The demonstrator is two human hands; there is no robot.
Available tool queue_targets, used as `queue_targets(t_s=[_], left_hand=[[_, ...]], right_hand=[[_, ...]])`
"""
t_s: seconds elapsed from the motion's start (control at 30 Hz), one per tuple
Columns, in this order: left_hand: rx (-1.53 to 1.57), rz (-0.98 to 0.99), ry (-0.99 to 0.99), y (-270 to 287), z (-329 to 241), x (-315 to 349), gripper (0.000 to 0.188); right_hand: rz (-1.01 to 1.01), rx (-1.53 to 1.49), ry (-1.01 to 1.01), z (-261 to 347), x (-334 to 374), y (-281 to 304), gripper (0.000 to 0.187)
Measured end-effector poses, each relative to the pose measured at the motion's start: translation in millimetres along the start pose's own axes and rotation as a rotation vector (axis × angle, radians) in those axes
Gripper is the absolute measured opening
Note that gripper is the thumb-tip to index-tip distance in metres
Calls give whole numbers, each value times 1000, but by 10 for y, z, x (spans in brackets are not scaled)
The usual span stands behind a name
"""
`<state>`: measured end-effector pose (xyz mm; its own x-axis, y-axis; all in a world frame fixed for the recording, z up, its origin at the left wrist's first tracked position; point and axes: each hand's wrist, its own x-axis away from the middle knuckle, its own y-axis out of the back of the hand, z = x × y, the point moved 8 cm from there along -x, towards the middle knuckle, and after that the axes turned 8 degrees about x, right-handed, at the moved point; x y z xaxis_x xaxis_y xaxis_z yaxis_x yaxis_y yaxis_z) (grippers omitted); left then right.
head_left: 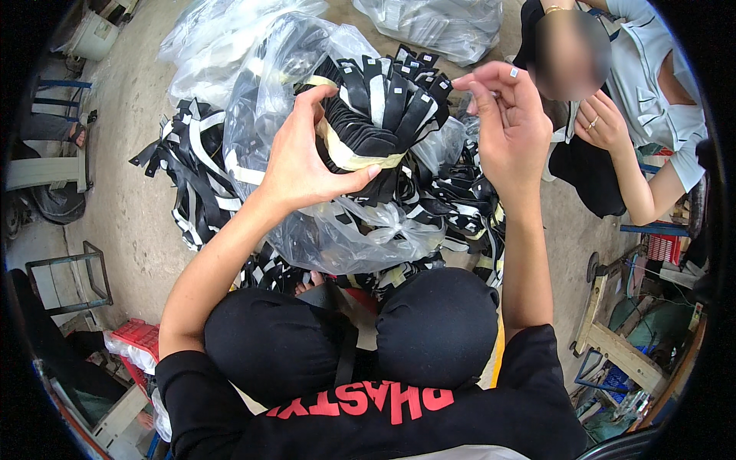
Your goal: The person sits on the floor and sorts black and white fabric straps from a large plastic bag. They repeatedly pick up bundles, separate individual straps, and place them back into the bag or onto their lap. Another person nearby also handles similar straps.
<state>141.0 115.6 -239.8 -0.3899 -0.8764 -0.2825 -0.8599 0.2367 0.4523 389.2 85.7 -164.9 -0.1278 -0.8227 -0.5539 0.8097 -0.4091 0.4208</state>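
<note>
My left hand [295,165] is wrapped round a thick bundle of black and white fabric straps [368,143]. A pale yellow band [345,157] circles the bundle, and its strap ends fan out toward the right, several bearing small white labels. Close to those ends is my right hand [512,126], its index finger and thumb brought near each other by the outermost strap. A small white label [513,73] sits on one of its fingers. Whatever is between these fingertips is too small to make out. Beneath the bundle spreads a clear plastic bag [345,241].
More loose straps [195,165] lie in a pile at left, with others around the bag. Clear plastic bags [437,23] rest on the floor beyond. A person [652,100] sits at the right, one hand near their face. A red crate [136,341] stands at my left.
</note>
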Motion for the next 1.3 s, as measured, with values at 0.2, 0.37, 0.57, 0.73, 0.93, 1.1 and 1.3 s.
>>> queue_targets(t_s=[0.2, 0.37, 0.57, 0.73, 0.93, 1.1, 1.3], left_hand=[[21, -2, -4, -6, 22, 7, 108], [26, 0, 25, -21, 87, 22, 108], [45, 7, 26, -39, 134, 22, 109], [39, 15, -5, -36, 126, 28, 110], [41, 14, -44, -27, 86, 35, 111], [51, 10, -47, -13, 90, 39, 110], [62, 9, -54, -17, 77, 43, 111]], right_hand=[[8, 77, 118, 125, 55, -72, 28], [-43, 9, 146, 191, 247, -72, 28], [-15, -55, 123, 145, 338, -41, 30], [-11, -138, 94, 149, 331, -10, 32], [-8, -187, 68, 144, 355, 15, 34], [4, -208, 42, 155, 387, 26, 35], [-31, -221, -107, 75, 419, 32, 35]])
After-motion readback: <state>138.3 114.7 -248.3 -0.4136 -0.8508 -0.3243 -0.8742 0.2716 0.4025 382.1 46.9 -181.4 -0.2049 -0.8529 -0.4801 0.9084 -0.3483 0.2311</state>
